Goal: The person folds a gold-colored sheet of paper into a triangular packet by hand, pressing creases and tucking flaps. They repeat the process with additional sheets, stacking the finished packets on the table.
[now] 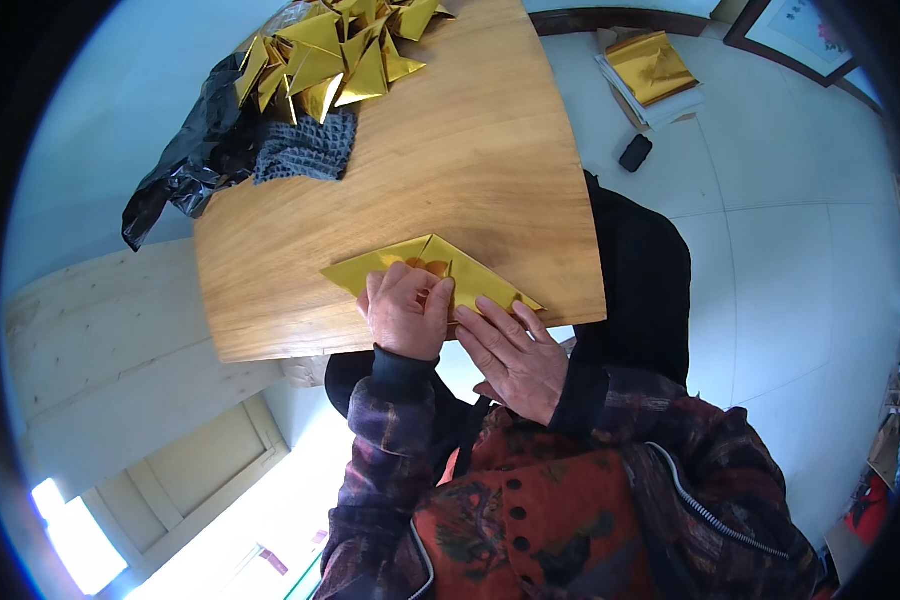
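Note:
A sheet of gold foil paper (480, 278), folded into a wide, low triangular shape, lies near the front edge of the wooden table. On its left half rests my left hand (407, 308), fingers curled and thumb pressed in at the middle of the paper, where a crease stands up. The fingertips are partly hidden. My right hand (518, 360) lies on the lower right edge of the paper with its fingers stretched out flat.
A pile of folded gold paper pieces (330, 55) stands at the table's (470, 150) far left, beside a black plastic bag (205, 140) and a grey textured cloth (307, 148). On the floor at right lie a stack of gold sheets (652, 68) and a small black object (636, 153).

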{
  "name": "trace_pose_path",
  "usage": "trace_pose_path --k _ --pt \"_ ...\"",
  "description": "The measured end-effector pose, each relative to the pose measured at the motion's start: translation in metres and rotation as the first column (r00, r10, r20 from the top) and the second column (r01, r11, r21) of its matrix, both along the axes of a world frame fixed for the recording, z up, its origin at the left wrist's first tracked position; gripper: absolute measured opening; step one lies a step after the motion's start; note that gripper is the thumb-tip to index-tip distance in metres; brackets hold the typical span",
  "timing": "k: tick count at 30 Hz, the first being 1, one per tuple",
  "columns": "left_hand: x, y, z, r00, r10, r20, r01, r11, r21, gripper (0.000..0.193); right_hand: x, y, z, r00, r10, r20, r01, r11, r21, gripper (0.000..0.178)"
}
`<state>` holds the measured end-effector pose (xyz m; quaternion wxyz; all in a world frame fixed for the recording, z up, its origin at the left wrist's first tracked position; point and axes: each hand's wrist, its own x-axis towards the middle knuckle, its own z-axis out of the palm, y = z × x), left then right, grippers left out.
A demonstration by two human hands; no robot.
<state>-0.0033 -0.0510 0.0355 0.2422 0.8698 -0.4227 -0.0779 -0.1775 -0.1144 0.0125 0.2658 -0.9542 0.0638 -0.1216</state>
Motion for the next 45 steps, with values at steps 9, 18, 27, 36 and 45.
trace_pose_path --k 9,18,27,36,45 --pt "-0.001 0.000 0.000 1.000 -0.002 0.003 0.002 1.000 0.022 0.010 0.000 0.001 -0.004 1.000 -0.020 0.024 0.019 0.999 0.049 0.081" --pt "-0.001 0.000 0.001 1.000 -0.008 0.018 0.008 0.999 0.034 0.011 0.000 -0.001 -0.002 1.000 -0.014 0.003 0.014 0.999 0.048 0.084" --pt "-0.001 -0.001 -0.001 0.999 -0.009 0.034 0.007 0.999 0.046 0.011 0.001 -0.002 0.000 0.998 -0.055 -0.030 0.055 0.998 -0.002 0.087" --pt "-0.002 -0.001 0.000 0.999 -0.004 0.035 0.003 0.999 0.050 0.011 0.005 -0.004 0.006 0.997 -0.075 -0.033 0.075 0.997 -0.017 0.083" --pt "-0.002 -0.001 -0.001 0.999 -0.001 0.037 -0.001 0.998 0.059 0.011 0.012 -0.004 0.005 0.996 -0.083 -0.040 0.083 0.996 -0.013 0.084"
